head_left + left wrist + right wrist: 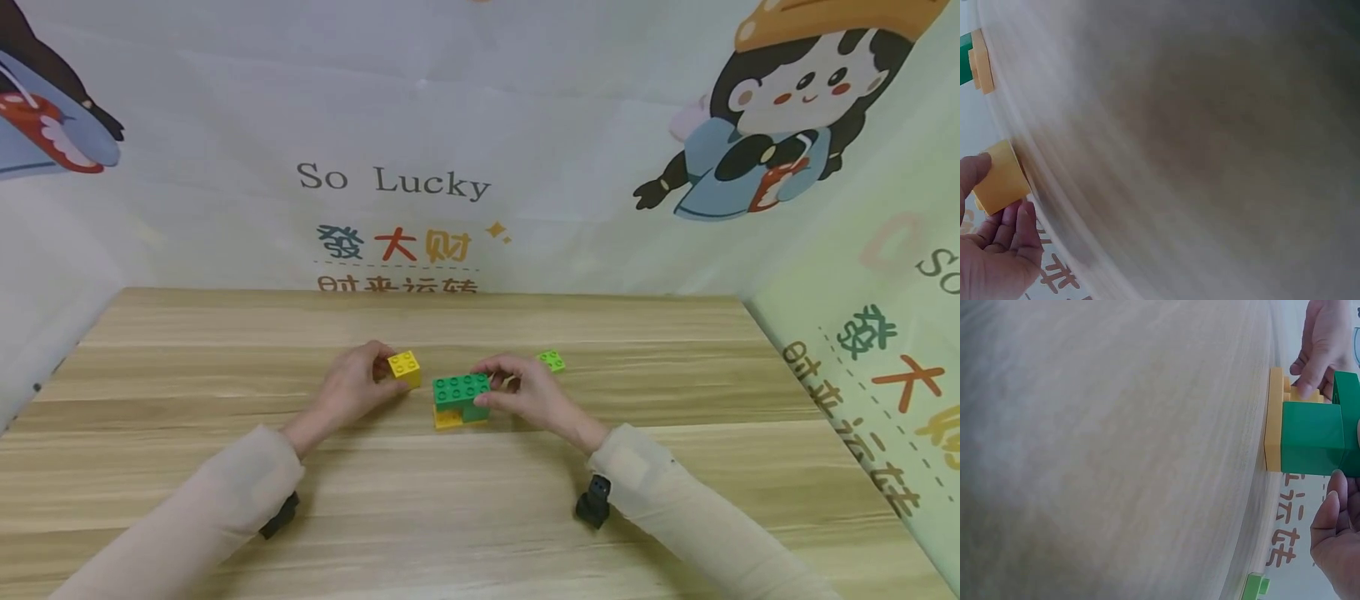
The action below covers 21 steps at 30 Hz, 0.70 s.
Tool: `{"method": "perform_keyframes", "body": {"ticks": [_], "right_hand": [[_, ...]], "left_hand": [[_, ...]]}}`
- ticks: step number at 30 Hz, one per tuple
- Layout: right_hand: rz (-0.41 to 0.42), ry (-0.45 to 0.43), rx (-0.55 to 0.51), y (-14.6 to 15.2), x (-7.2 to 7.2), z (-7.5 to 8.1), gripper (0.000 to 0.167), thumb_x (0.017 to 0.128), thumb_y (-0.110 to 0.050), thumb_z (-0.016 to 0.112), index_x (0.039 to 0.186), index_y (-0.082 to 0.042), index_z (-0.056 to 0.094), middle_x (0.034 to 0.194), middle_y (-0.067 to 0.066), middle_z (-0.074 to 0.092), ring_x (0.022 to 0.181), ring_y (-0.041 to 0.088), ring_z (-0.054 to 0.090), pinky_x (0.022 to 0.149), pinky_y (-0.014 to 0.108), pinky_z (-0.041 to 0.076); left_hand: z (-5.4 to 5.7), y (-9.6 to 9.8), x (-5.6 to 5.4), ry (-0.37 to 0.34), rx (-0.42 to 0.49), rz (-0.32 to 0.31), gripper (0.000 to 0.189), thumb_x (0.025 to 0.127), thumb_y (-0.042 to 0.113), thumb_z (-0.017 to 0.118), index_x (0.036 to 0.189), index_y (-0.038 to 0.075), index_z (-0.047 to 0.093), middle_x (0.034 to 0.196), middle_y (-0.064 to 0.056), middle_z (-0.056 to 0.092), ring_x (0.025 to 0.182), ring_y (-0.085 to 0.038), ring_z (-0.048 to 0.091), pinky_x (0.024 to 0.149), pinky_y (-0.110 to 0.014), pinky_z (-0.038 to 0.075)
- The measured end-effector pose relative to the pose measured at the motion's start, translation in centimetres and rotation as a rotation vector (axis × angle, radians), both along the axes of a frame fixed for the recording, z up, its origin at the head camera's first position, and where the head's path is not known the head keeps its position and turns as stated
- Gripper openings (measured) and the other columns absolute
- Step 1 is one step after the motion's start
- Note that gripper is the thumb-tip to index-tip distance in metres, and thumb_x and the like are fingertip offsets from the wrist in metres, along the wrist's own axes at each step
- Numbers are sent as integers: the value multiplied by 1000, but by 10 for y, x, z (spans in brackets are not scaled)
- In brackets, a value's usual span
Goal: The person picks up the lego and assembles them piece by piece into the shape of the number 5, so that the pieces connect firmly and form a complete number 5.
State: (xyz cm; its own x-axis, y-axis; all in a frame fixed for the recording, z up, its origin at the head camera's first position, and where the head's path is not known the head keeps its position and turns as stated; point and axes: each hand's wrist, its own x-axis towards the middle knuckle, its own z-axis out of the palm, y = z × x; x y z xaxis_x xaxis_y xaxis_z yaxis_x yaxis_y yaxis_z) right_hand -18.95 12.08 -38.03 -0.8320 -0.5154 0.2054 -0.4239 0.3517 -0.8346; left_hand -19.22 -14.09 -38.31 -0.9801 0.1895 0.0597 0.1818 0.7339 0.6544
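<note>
Thumb and fingers of the left hand (352,383) pinch a square yellow brick (405,371), its studs facing up, just left of a small stack. The left wrist view shows the thumb on one side of this yellow brick (1002,178) and fingertips at its other side. At the base of the stack lies a flat orange-yellow plate (447,419). A square green brick (1312,439) stands on its right part, and a long green brick (460,389) lies across the top. The right hand (534,393) pinches the right end of that long brick.
Behind the right hand, a light green brick (552,360) lies on the wooden table (420,517). A printed cloth (225,150) hangs along the table's far edge and sides. Each wrist carries a small black camera, such as the right camera (594,502).
</note>
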Motion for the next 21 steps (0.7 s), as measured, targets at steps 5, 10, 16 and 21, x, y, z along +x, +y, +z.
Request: {"method": "perform_keyframes", "body": {"ticks": [5,10,16,21], "right_hand": [[2,-17,-9,0,0,0,34,78,-1,73,109,7,62,97,18,65,78,7,52,63,18,47],[4,-22,-11,1,-1,1,34,78,-1,73,110,7,62,97,18,65,78,8,53,62,18,47],[8,-28,-6,2,-2,-1,34,79,-3,73,110,5,63,98,16,66,78,10,53,62,19,47],[9,-27,-6,2,-2,-2,34,79,-3,73,110,5,63,97,16,66,77,10,53,61,19,46]], "left_hand": [[9,5,2,-29,120,-17,39,85,17,70,115,-3,56,104,-17,64,90,-24,61,78,-34,53],[22,14,8,-44,269,-37,43,84,21,71,121,2,57,106,-14,64,90,-22,60,77,-27,53],[30,26,18,6,328,-96,39,80,16,75,114,1,61,100,-12,66,85,-19,61,72,-20,52],[31,31,21,33,325,-141,37,79,14,76,110,0,63,98,-13,68,82,-18,63,69,-20,52]]}}
